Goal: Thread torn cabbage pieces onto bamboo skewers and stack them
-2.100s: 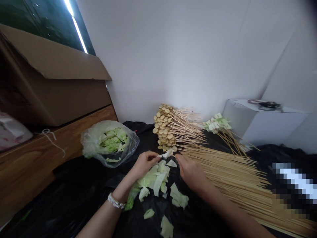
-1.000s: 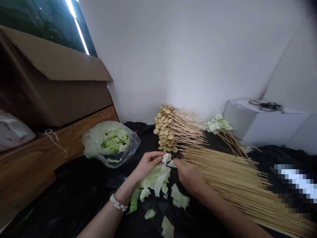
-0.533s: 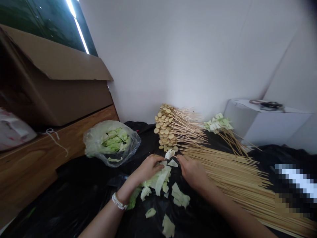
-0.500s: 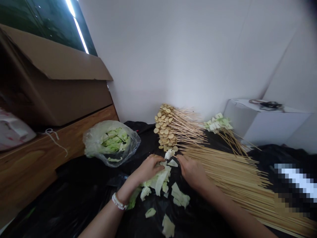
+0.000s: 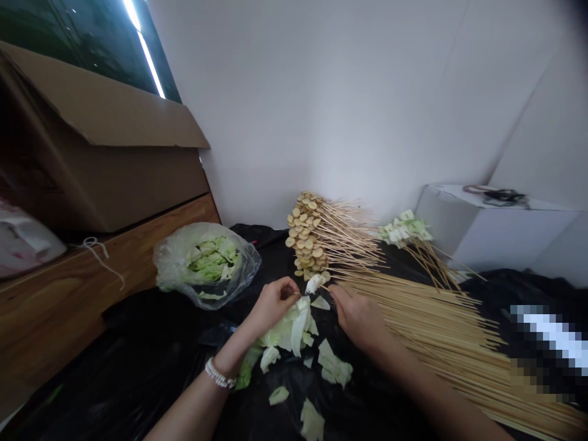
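Note:
My left hand [image 5: 275, 303] has its thumb and fingertips pinched together on the edge of a pale cabbage piece [image 5: 299, 327], above a small heap of cabbage. My right hand [image 5: 356, 312] is closed around a thin bamboo skewer [image 5: 325, 287], most of it hidden by the fingers. On the skewer's tip, between my two hands, sits a whitish cabbage piece [image 5: 315, 283]. Loose cabbage leaves [image 5: 334, 364] lie on the black plastic sheet [image 5: 271, 422] below and between my arms.
Skewered yellowish round slices [image 5: 305, 236] are stacked against the wall. Many bare bamboo skewers [image 5: 441, 331] spread out at right. Finished cabbage skewers [image 5: 404, 229] lean near a white box [image 5: 487, 233]. At left are a clear bag [image 5: 172, 260] of cabbage and a cardboard box [image 5: 133, 184].
My left hand has risen slightly from the heap, its fingers curling into a pinch and lifting the cabbage piece a little. My right hand with the skewer has barely moved.

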